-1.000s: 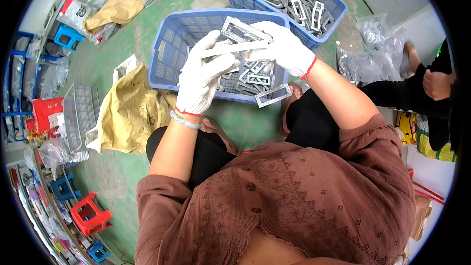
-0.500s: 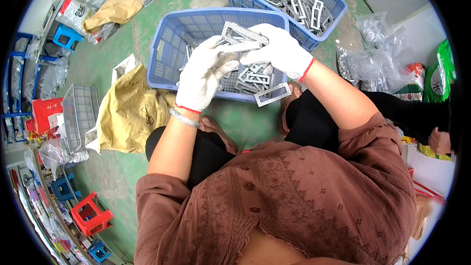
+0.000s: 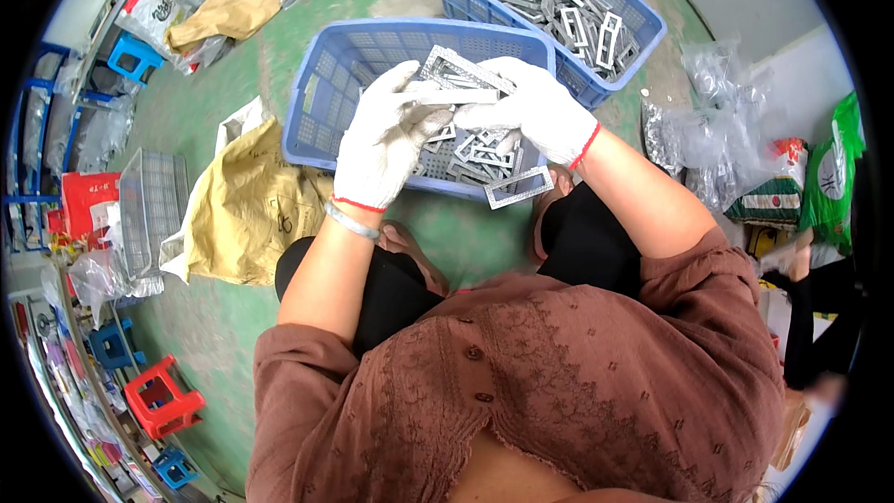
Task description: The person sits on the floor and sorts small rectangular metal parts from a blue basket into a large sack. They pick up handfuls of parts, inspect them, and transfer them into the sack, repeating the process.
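Both my hands wear white knit gloves with red cuffs, above the nearer blue plastic basket (image 3: 307,93). My left hand (image 3: 380,135) is closed on the left end of a grey metal rectangular frame (image 3: 456,96), seen edge-on. From the other side my right hand (image 3: 540,112) grips the same frame's right end. Another open metal frame (image 3: 456,67) tilts up just behind it, near my right fingertips; whether it is held too, I cannot tell. Below, several similar frames lie loose in the basket, and one metal frame (image 3: 518,187) rests over its near rim.
A second blue basket (image 3: 643,45) full of metal frames stands behind, at the right. A yellow sack (image 3: 237,214) lies left on the green floor, beside a grey wire basket (image 3: 154,205). Plastic bags (image 3: 717,121) lie at the right, near another person's arm (image 3: 801,298).
The edge-on frame between my hands has turned from slanted to nearly level. The other person's arm at the right has shifted. My hands stay over the nearer basket.
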Demonstrator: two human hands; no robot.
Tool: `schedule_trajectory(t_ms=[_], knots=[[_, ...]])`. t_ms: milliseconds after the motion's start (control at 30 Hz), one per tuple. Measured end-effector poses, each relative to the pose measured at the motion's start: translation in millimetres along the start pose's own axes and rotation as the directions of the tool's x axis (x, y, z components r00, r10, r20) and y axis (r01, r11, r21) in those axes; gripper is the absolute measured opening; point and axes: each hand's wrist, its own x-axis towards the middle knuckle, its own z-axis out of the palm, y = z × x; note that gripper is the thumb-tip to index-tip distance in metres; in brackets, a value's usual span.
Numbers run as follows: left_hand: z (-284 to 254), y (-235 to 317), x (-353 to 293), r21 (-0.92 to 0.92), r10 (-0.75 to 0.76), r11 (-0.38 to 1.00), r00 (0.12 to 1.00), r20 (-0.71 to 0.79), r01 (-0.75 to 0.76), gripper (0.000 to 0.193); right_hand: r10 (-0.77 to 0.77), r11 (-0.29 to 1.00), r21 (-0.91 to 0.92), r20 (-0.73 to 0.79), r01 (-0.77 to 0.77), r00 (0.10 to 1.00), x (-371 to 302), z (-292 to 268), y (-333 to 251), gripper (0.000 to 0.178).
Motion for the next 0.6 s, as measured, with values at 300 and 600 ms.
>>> schedule_trajectory(t_ms=[300,600], knots=[[-24,28,10,-0.072,0.138,0.988,0.990,-0.020,-0.139,0.043,0.077,0.977,0.194,0.056,-0.087,0.995,3,1,6,0.042],[-21,31,6,0.123,0.133,0.985,0.985,-0.112,-0.119,0.049,0.015,0.945,0.326,0.063,-0.034,0.998,7,4,15,0.039]])
